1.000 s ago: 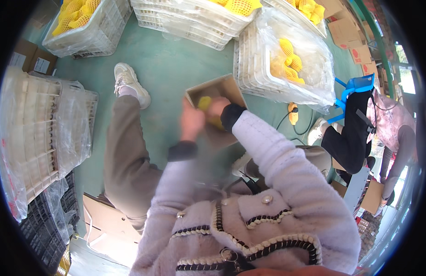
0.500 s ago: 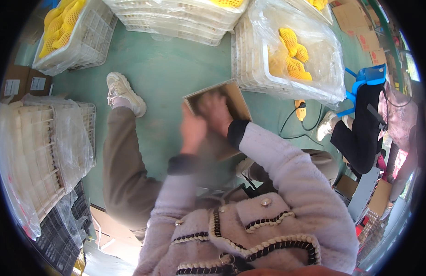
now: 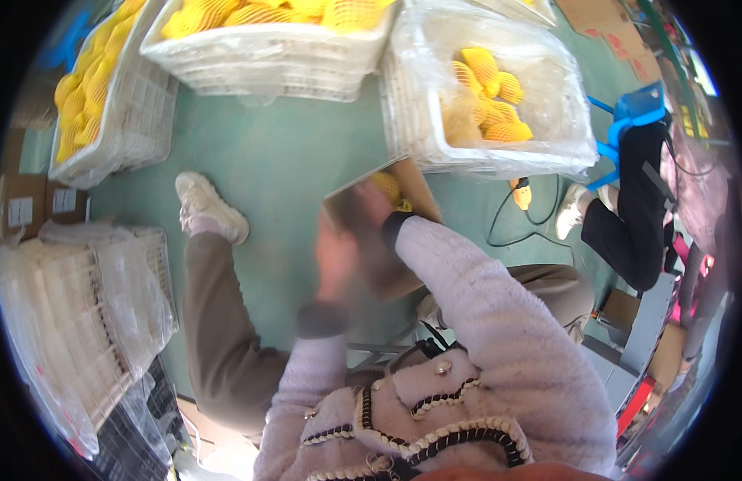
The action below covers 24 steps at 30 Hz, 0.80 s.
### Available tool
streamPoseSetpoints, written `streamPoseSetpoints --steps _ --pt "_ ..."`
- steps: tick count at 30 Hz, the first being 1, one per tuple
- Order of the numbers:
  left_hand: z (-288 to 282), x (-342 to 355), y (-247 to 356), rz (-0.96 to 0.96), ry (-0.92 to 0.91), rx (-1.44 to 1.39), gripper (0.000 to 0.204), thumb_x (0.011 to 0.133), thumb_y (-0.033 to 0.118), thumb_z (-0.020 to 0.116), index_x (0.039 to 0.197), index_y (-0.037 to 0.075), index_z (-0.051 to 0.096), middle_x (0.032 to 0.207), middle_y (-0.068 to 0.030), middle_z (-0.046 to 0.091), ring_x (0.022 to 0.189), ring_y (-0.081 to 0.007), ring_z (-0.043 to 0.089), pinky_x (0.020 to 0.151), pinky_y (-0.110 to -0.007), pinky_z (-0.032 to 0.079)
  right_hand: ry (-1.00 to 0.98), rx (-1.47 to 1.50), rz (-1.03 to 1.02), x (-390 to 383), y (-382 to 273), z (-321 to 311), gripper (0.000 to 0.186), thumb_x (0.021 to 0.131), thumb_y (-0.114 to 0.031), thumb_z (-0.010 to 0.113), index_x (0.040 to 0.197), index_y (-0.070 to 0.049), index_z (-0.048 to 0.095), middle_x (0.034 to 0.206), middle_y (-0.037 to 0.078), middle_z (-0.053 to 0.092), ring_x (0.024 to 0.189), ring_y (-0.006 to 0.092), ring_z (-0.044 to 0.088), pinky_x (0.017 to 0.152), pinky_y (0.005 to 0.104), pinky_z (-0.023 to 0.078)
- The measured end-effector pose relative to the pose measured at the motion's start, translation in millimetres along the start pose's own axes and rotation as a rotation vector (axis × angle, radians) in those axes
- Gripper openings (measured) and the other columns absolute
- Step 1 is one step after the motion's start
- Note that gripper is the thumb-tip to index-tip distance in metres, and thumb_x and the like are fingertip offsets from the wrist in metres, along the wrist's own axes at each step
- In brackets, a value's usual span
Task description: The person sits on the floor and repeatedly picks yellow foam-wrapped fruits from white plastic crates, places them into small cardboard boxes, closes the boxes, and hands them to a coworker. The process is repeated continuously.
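Observation:
An open cardboard box (image 3: 425, 192) stands tilted between my legs. Inside it, near the far wall, shows a yellow net-wrapped piece (image 3: 387, 187), probably fruit in a foam sleeve. My right hand (image 3: 374, 202) reaches into the box beside this piece; its fingers are blurred and partly hidden, so its grip does not show. Against the box's left side lies my left hand (image 3: 336, 255), smeared by motion, its fingers not distinguishable.
White crates with yellow net-wrapped pieces stand at the far left (image 3: 151, 120), far middle (image 3: 267, 68) and far right (image 3: 407, 120). Plastic-covered crates (image 3: 74, 313) are at my left. A cable with an orange socket (image 3: 522, 195) lies right, near another person's leg (image 3: 627, 232) and a blue stool (image 3: 637, 112).
The view has shifted, showing more of the far crates. A yellow net-wrapped piece now shows in the box beside my right hand. My left hand remains along the box's left side.

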State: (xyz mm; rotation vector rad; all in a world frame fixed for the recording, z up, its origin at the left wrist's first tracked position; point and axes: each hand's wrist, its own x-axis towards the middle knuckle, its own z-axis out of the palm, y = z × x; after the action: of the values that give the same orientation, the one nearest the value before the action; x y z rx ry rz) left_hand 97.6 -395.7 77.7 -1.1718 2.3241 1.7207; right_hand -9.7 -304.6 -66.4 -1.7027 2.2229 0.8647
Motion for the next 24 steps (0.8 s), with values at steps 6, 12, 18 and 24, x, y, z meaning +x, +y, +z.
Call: streamPoseSetpoints --steps 6,12,18,24 --pt "14 -3 32 -0.114 0.031 0.089 0.072 0.083 0.011 0.05 0.15 0.01 0.023 0.127 -0.0247 0.055 0.115 -0.0394 0.055 0.097 -0.043 0.044 0.17 0.385 -0.082 -63 52 -79 0.033 0.079 -0.026 0.062 0.109 -0.012 0.065 0.121 0.011 0.056 0.114 0.0279 0.051 0.094 0.0432 0.041" --pt "13 -5 40 -0.046 0.041 -0.091 0.064 0.077 -0.005 0.039 0.141 -0.001 0.036 0.13 -0.0221 0.054 0.122 -0.0329 0.051 0.104 -0.037 0.038 0.386 1.641 -0.448 -156 281 -142 0.008 0.083 -0.014 0.065 0.082 -0.006 0.067 0.076 0.004 0.067 0.07 0.0111 0.062 0.064 0.0286 0.049" --pt "17 4 27 -0.106 0.028 -0.095 0.059 0.078 -0.006 0.041 0.137 -0.003 0.04 0.129 -0.0206 0.055 0.121 -0.0299 0.052 0.103 -0.035 0.039 -0.183 0.938 0.722 -99 359 -18 0.092 0.059 -0.05 0.083 0.127 0.004 0.054 0.121 0.025 0.061 0.111 0.037 0.059 0.096 0.0398 0.046" --pt "18 6 17 -0.145 -0.022 0.137 0.074 0.08 0.001 0.045 0.149 0.004 0.019 0.122 -0.0291 0.056 0.108 -0.0414 0.057 0.092 -0.043 0.047 -0.128 0.84 0.682 -75 357 40 0.087 0.054 -0.022 0.086 0.127 0.001 0.046 0.112 0.026 0.064 0.103 0.0386 0.062 0.086 0.0416 0.052"
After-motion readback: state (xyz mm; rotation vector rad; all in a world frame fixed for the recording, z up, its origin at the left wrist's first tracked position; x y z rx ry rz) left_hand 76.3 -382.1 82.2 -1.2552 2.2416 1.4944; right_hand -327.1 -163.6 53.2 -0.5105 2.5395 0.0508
